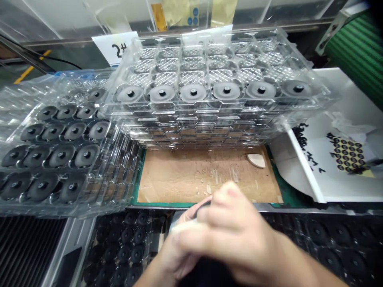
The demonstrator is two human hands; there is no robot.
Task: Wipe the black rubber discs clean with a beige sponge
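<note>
My two hands meet low in the centre of the head view, blurred. My left hand point(179, 255) curls from below around a dark piece point(204, 206), of which only a thin curved edge shows. Over it lies my right hand point(236, 233), fingers bent and pressed together against the left; whatever it pinches is hidden. Just beyond them is a sheet of brown cardboard point(179, 175) with a small pale wedge-shaped piece point(256, 160) on it. Behind the cardboard rises a stack of clear plastic trays point(209, 104), its top front row holding black round parts point(193, 92) with raised centre stubs.
At left, another clear tray stack point(116, 171) carries several rows of black round parts. A white bin point(344, 187) at right contains black scraps and a yellow sheet of dark dots point(348, 154). A green ribbed hose point(356, 52) hangs upper right. More filled trays point(338, 243) lie below the bench edge.
</note>
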